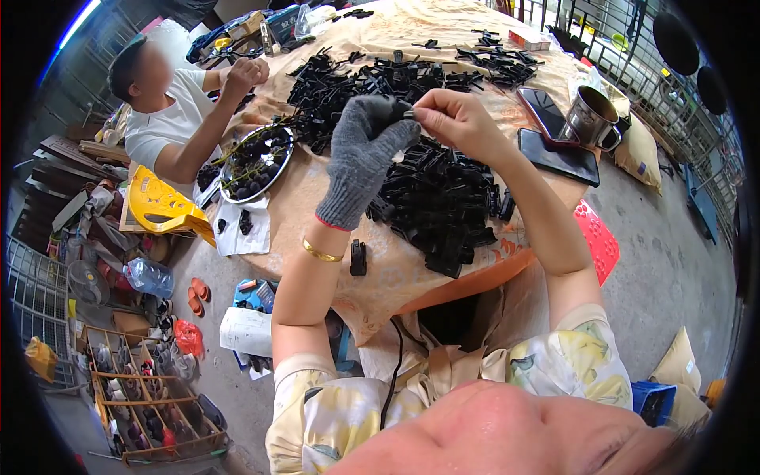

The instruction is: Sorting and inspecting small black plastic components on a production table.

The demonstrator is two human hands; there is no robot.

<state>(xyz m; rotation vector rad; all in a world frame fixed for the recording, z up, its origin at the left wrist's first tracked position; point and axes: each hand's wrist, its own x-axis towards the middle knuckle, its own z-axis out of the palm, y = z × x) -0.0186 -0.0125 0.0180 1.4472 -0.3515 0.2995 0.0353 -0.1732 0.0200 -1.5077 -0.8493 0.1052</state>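
My left hand (358,162), in a grey knit glove, is raised over the table with its fingers closed around a small dark part (408,114). My bare right hand (459,119) meets it there, thumb and forefinger pinched at the part's pale end. The exact kind of this part is too small to tell. Below my hands lies a dense pile of black plastic clip-like pieces (435,210). A larger loose heap of similar black pieces (317,91) spreads beyond. One single black piece (359,258) rests apart near the front edge, by my left wrist.
A patterned orange cloth covers the table (317,207). At right are two phones (558,157) and a metal mug (592,115). A plate of dark grapes (261,162) sits left, near a seated co-worker (170,111) and a yellow stool (162,202). A red stool (595,237) stands right.
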